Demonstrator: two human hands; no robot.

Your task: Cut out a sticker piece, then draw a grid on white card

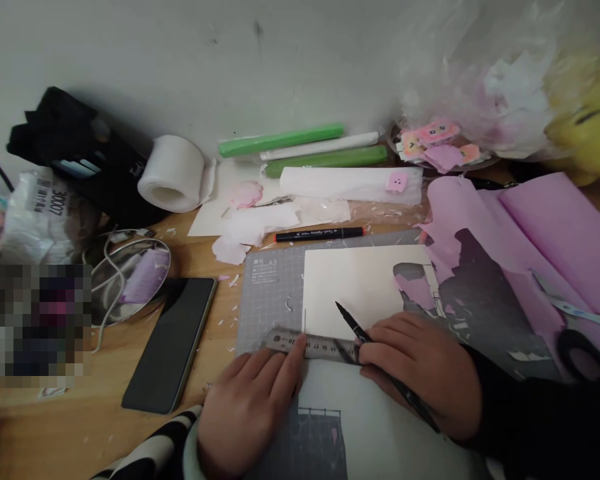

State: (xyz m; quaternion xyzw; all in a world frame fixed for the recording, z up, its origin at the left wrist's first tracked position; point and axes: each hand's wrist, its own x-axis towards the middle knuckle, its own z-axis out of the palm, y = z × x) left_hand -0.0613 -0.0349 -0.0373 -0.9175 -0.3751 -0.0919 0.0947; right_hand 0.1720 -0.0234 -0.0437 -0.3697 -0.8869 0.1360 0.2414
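Already, a short black line (305, 321) marks the paper (350, 283), mostly blank beyond its cut-out. Left hand (247, 403) fingers press the ruler (325, 347) across it; whether they grip, I cannot tell. Right hand (420, 367) fingers pinch a pen (350, 321).

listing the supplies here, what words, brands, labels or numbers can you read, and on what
"A3": grey cutting mat; its smaller characters are too blurred.
"20", "17", "16", "15": metal ruler; others covered or unclear.
"Touch": black marker lying flat; the following word is unclear.
"3000": white plastic bag, upside down; the rest is unreadable.
Black bag: white lettering, unreadable.
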